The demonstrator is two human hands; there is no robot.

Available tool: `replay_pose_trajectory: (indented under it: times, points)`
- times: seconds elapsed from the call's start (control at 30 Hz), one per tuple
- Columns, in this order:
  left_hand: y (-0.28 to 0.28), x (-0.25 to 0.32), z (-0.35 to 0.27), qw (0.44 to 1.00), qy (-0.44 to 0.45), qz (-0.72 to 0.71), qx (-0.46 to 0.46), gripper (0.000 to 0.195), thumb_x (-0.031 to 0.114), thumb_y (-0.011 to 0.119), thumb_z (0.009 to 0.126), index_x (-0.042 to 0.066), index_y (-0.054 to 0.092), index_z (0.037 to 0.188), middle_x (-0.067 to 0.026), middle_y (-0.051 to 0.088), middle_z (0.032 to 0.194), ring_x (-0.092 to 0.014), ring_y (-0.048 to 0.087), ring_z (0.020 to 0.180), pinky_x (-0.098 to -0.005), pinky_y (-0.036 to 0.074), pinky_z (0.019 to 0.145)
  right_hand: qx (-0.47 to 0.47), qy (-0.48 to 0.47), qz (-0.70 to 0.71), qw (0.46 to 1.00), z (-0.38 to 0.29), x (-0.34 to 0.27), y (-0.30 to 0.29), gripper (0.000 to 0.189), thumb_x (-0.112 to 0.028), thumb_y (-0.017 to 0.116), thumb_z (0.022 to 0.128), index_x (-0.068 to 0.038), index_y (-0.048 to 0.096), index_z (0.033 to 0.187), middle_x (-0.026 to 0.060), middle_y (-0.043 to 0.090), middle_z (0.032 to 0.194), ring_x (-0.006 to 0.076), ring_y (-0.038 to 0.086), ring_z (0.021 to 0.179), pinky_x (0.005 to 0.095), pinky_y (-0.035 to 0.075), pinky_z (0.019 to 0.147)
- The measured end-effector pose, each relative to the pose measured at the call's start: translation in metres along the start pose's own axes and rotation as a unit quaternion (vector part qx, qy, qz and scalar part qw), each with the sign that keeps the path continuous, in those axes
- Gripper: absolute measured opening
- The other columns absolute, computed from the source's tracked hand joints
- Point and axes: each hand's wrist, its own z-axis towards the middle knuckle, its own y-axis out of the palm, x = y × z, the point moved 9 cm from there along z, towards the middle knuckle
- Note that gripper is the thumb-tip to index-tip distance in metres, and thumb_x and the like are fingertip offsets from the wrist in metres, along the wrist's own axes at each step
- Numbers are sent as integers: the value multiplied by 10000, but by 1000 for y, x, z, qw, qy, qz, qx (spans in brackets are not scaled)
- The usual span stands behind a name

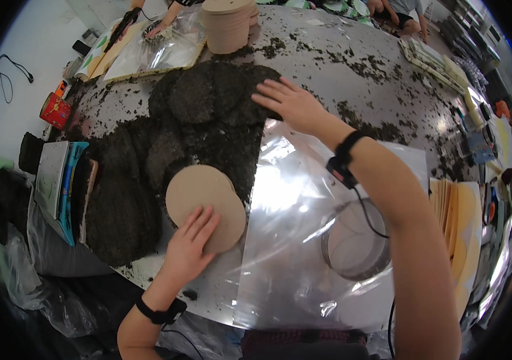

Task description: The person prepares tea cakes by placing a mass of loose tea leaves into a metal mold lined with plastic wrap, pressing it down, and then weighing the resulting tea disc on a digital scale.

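Observation:
My left hand lies flat over a small stack of round tan cardboard discs, its thumb near their lower edge. Fingers spread, my right hand touches the right end of a row of dark, crumbly pressed cakes. Its palm is above the far edge of a clear plastic sheet. A metal ring is at the sheet's right side; I cannot tell whether it is over or under the plastic. More dark cakes stand in a stack left of the discs.
A tall stack of tan discs stands at the back. Beside it, another person's hand rests on plastic-covered sheets. Dark crumbs litter the metal table. A scale, a red tin and yellow paper line the sides.

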Motion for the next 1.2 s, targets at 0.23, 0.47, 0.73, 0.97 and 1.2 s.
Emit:
replay_pose_trajectory:
  times: [0.23, 0.47, 0.73, 0.97, 1.2]
  points:
    - [-47, 0, 10, 988, 61, 17, 143, 379, 21, 675, 750, 54, 685, 1128, -136, 636, 1221, -321, 621, 1111, -403, 515, 918, -20, -26, 47, 998, 77, 28, 3, 281, -48, 579, 797, -114, 664, 1057, 40, 675, 1032, 274, 608, 996, 401, 503, 881]
    - [-44, -11, 0, 980, 13, 33, 194, 317, -24, 663, 771, 71, 720, 1068, -100, 682, 1150, -286, 663, 1043, -351, 541, 870, -95, 9, 137, 986, 45, 2, 19, 540, -151, 629, 800, -73, 532, 1326, 131, 539, 1369, 295, 449, 1325, 429, 347, 1118]
    - [-10, -11, -6, 991, -19, 15, 130, 374, -36, 660, 779, 113, 717, 1117, -89, 675, 1165, -280, 659, 1039, -337, 535, 880, -148, 48, 0, 988, 65, -22, 68, 149, -147, 596, 827, -92, 712, 903, 70, 707, 952, 253, 651, 963, 402, 461, 880]
    - [-52, 59, 25, 957, 73, -50, 276, 338, -32, 650, 773, 88, 725, 1080, -122, 695, 1099, -290, 664, 1018, -345, 538, 837, -178, 123, -194, 957, -4, 138, -37, 70, -109, 632, 777, -126, 671, 834, 51, 675, 905, 227, 632, 976, 380, 450, 909]
    - [125, 237, 61, 955, 269, -124, -18, 602, 365, 645, 864, 90, 502, 1379, -121, 452, 1439, -339, 360, 1368, -523, 276, 1122, 60, 383, -33, 921, -202, 153, -193, 412, -42, 691, 736, -108, 600, 1132, 87, 644, 1117, 321, 588, 1076, 416, 476, 925]
